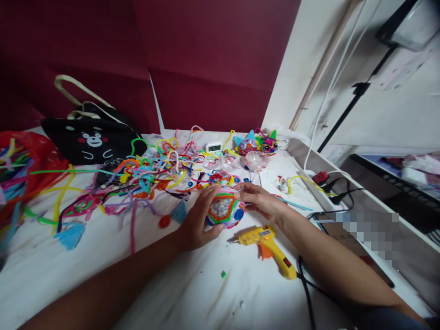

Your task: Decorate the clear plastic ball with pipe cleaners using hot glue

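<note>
A round craft ball (222, 208) wrapped in coloured pipe cleaners sits between my hands, low over the white table. Its front shows a clear, glittery patch ringed in orange and green, with a blue coil on the right. My left hand (199, 217) is wrapped round the ball's left side, thumb at the bottom. On the upper right, my right hand (257, 199) has its fingertips against the ball; some of its fingers are hidden. A yellow glue gun (266, 243) with an orange trigger lies just below my right hand, nozzle toward the left.
Loose pipe cleaners (147, 174) are heaped behind and left. A black bag (92, 142) and a red plastic bag (37, 156) stand left. Finished cat-like heads (256, 143), clear balls (257, 160) and a small clock (213, 147) are behind. Right are a power strip (321, 188) and cables.
</note>
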